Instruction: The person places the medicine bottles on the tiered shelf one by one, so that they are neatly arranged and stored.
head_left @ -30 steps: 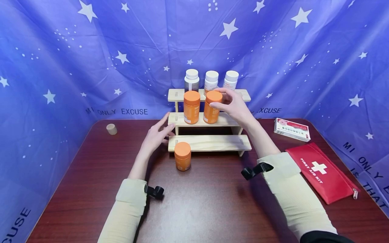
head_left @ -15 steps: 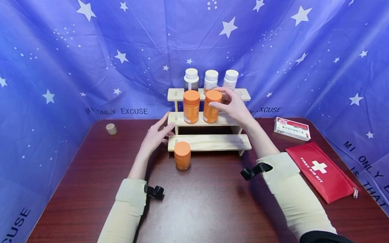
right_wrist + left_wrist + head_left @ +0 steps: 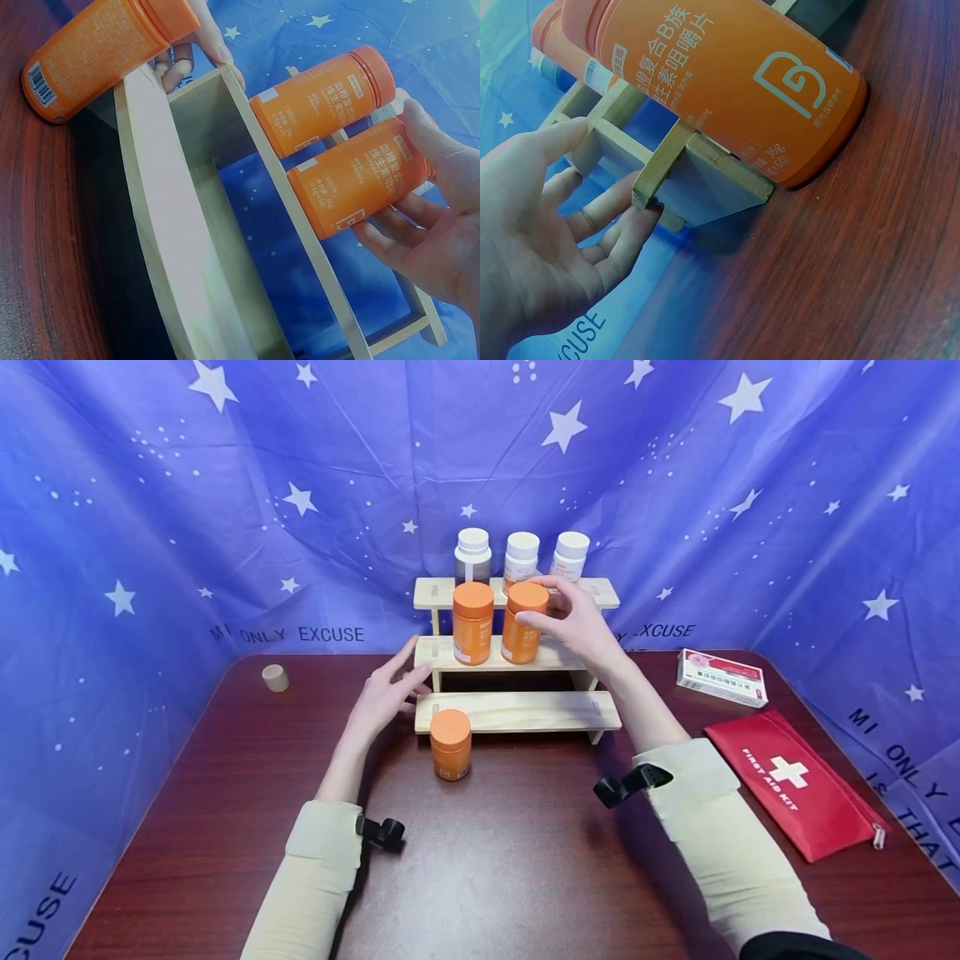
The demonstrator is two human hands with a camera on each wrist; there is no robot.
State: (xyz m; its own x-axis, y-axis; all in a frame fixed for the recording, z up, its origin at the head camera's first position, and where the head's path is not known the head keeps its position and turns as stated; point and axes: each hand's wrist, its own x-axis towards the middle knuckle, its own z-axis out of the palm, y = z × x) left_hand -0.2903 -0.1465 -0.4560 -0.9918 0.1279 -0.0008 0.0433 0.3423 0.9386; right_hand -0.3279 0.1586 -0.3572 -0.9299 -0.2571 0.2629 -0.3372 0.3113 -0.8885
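A three-tier wooden rack (image 3: 517, 714) stands on the table. My right hand (image 3: 581, 622) grips an orange pill bottle (image 3: 364, 180) between thumb and fingers, upright on the middle tier. Close to its left is a second orange bottle (image 3: 472, 627), partly hiding the top tier. My left hand (image 3: 382, 693) touches the rack's left end, fingertips (image 3: 649, 206) at the ends of the middle and lower boards. A third orange bottle (image 3: 742, 82) stands on the table in front of the rack's lower left corner. The top tier bears three white-capped bottles (image 3: 522, 556).
A small pale cylinder (image 3: 275, 678) sits at the table's back left. To the right lie a red and white medicine box (image 3: 722, 678) and a red first aid kit pouch (image 3: 795, 785). Blue star-patterned cloth (image 3: 480, 460) hangs behind the table and at its sides.
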